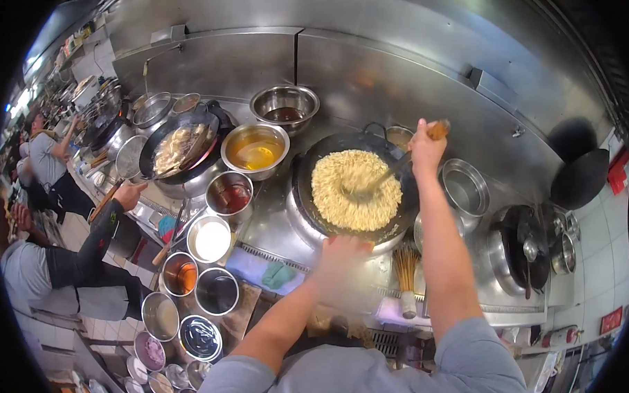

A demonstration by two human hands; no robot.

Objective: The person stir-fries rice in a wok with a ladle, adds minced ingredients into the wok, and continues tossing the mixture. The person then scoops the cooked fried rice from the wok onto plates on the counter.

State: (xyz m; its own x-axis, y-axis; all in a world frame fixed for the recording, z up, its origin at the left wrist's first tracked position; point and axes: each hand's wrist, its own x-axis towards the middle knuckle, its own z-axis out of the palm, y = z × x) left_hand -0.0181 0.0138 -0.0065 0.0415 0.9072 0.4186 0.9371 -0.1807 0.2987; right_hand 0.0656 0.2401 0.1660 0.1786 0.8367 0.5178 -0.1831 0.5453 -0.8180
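Observation:
My right hand (429, 148) is closed around the wooden-ended handle of a long metal cooking tool (392, 169). The tool slants down into pale yellow food in short pieces (329, 173), heaped in a large black wok (305, 196). Its head is blurred and partly buried in the heap. At the near side of the wok, my left hand (347, 249) is closed on the rim, with the wrist area smeared. A bamboo brush (406, 283) stands just right of that hand, and a green cloth (278, 274) lies to its left.
Left of the wok sit a bowl of yellow liquid (257, 153) and several sauce pots (210, 239). A co-worker's hand (129, 194) holds a tool near a second wok (184, 147). Metal pots (465, 187) and another wok (520, 252) stand on the right.

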